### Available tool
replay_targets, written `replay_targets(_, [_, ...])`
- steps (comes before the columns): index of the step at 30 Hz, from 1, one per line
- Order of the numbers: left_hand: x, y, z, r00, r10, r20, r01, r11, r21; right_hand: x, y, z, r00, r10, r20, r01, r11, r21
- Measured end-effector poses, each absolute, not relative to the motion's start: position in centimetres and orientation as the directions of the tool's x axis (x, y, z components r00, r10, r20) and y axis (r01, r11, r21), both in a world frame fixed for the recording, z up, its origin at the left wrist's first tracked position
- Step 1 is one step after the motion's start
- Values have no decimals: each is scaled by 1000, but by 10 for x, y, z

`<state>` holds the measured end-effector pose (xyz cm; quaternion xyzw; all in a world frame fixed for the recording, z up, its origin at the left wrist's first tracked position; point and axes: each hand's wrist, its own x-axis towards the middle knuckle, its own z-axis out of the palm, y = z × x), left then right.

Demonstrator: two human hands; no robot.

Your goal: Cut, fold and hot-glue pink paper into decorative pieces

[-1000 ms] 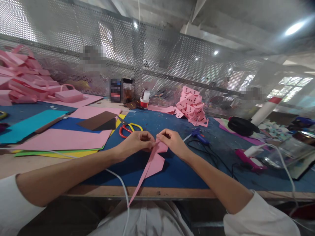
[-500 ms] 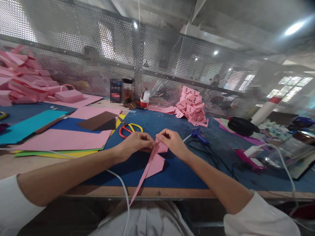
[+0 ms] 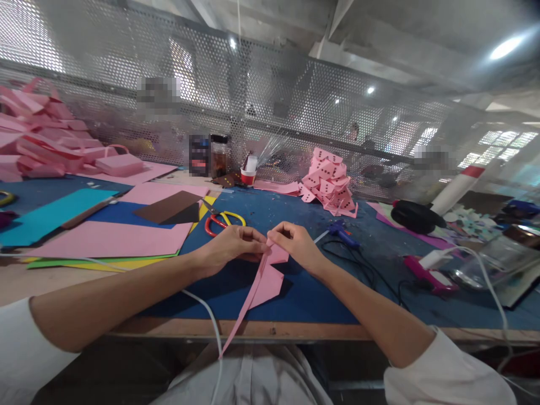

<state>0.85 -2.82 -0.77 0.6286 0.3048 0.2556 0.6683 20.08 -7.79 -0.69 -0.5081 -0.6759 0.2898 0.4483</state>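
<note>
A cut and folded piece of pink paper (image 3: 266, 286) is held between my two hands above the blue work mat (image 3: 316, 298). My left hand (image 3: 234, 246) pinches its upper edge from the left. Close beside it, my right hand (image 3: 297, 244) pinches the same top end, with thumb and fingertips together. A long narrow strip of the paper hangs down past the table's front edge, and angular flaps stick out to the right. Just beyond my left hand lie scissors (image 3: 225, 220) with one red and one yellow handle. A blue glue gun (image 3: 343, 233) rests right of my right hand.
Coloured sheets (image 3: 113, 239) lie at the left, below a heap of folded pink pieces (image 3: 46, 135). A pink stack with dark dots (image 3: 329, 185) stands at the back. Right are a magenta power strip (image 3: 430, 275) and a glass jar (image 3: 476, 273). A white cable (image 3: 211, 315) crosses the front edge.
My left fingers have shifted slightly to the right along the top of the pink paper. The hanging strip bends a little more and its lower tip has swung slightly left.
</note>
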Motion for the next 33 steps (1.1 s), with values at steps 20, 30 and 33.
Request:
replay_targets(20, [8,-32,-6,716,693,-83,118,-3,993,201,-80,-7,-100,932,349,466,353,-811])
replay_targets(30, [9,-31,-9,736,676,-44,100,-44,994,201,-80,-8,-105,931,349,484,354,-800])
replay_targets(33, [10,-31,-10,735,677,-31,84,-46,995,201,-81,-7,-104,928,358,490,362,-793])
